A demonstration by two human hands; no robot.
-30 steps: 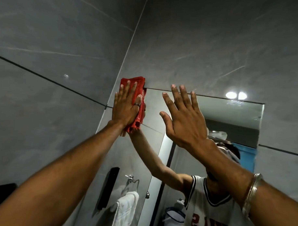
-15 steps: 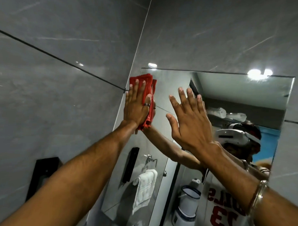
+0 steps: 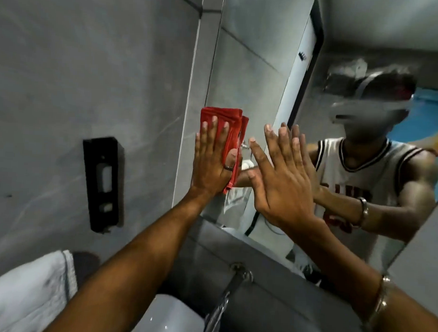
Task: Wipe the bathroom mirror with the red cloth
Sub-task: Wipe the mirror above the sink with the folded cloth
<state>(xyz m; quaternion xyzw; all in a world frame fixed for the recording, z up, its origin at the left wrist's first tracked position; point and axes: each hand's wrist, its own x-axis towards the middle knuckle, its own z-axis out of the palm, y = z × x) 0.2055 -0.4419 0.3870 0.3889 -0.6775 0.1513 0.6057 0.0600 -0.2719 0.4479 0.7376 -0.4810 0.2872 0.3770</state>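
The folded red cloth (image 3: 226, 117) lies flat against the mirror (image 3: 253, 67) close to its left edge, about two thirds of the way down. My left hand (image 3: 210, 163) presses on it with fingers straight and a ring on the thumb. My right hand (image 3: 279, 175) rests flat on the glass to the right of the cloth, fingers apart and holding nothing; a metal bangle sits on that wrist. The mirror reflects both arms and a person in a white jersey.
A black dispenser (image 3: 103, 184) is fixed to the grey tiled wall on the left. A white towel (image 3: 27, 290) hangs at the lower left. Below the mirror, a chrome tap (image 3: 223, 302) juts over a white basin (image 3: 168, 320).
My left hand has slid the cloth down from the mirror's top left corner along its left edge. My right hand came down with it, and my view has tipped downward to the tap and basin.
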